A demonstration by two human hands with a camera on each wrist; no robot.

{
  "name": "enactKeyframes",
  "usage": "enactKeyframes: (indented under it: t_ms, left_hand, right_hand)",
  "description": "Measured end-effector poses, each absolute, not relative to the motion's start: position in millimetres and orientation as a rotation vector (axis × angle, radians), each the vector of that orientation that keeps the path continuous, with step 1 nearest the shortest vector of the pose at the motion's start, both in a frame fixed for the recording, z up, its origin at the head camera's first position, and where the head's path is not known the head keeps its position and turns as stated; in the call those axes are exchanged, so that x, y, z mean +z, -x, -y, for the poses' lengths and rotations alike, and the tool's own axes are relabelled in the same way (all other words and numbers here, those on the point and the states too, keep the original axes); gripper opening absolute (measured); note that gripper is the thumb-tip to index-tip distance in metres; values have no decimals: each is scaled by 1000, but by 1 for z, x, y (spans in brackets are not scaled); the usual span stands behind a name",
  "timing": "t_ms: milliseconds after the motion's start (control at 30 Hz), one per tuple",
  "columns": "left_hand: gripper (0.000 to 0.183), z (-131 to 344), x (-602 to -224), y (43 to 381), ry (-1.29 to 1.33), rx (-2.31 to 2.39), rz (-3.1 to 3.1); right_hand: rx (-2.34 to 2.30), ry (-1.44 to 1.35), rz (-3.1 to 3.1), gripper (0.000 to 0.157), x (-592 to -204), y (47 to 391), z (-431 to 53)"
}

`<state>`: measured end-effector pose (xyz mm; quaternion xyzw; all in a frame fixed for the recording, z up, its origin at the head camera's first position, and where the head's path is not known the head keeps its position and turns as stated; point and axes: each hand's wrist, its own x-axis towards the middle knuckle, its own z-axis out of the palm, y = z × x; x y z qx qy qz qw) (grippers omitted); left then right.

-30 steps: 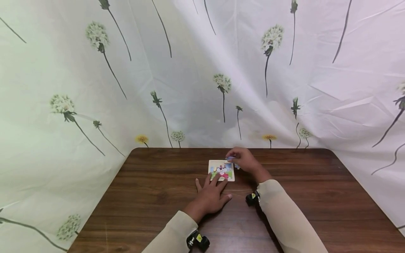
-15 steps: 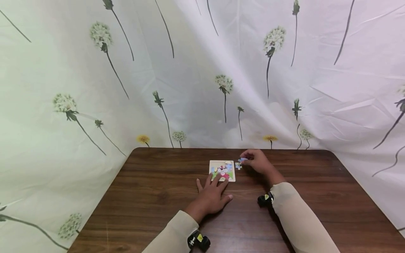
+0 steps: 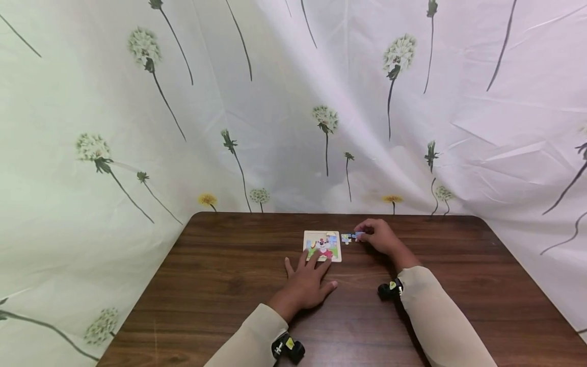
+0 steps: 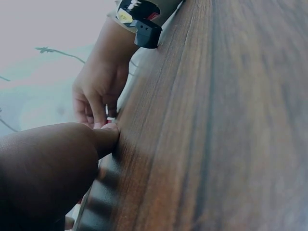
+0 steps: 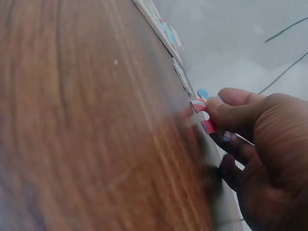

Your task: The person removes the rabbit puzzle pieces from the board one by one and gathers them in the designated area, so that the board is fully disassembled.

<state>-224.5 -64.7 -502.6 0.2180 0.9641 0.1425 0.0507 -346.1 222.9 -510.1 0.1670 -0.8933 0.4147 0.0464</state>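
Observation:
In the head view a small square jigsaw board with a cartoon animal picture lies on the table. My left hand rests there with fingers spread, fingertips on the board's near part. Right of the board, my right hand pinches a jigsaw piece between thumb and fingers, low over the table. The right wrist view shows this piece with blue and pinkish-red parts. Another jigsaw piece lies flat between the board and that hand. A pale piece sits at the board's upper right corner.
The dark wooden table ends just behind the board. A white cloth backdrop with printed dandelions hangs behind it. A black camera is strapped to the left wrist, and another camera to the right.
My right hand has moved right, from the board's upper right corner to beyond the loose piece, carrying the jigsaw piece down toward the table. The left hand stays on the board.

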Motion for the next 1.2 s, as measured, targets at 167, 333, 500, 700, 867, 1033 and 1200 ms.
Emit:
enactKeyframes:
  t_ms: [167,333,500,700,867,1033,1200]
  left_hand:
    - [71,64,-502,224,-663,429,-2931]
    - [70,65,-503,223,-672,435,-2933]
    - [69,64,-504,225,-685,439,-2943]
    - [69,64,-505,225,-692,440,-2945]
    - [69,65,-505,225,-691,452,-2946]
    - [70,65,-504,225,-689,447,-2954]
    - [70,65,-504,225,-688,432,-2949]
  right_hand:
    - [1182,-499,2759,11,-513,343,-223]
    - [1115,-567,2727,13,-516,341,-223]
    - [1089,-559,2706,13,-521,342,-224]
    - [1076,-538,2732,9,-521,343,-226]
    - [1099,-500,2748,12,-517,343,-226]
    - [1139,-470,2748,14,-514,345,-225]
    - [1167,-450,2721,13,-514,343,-223]
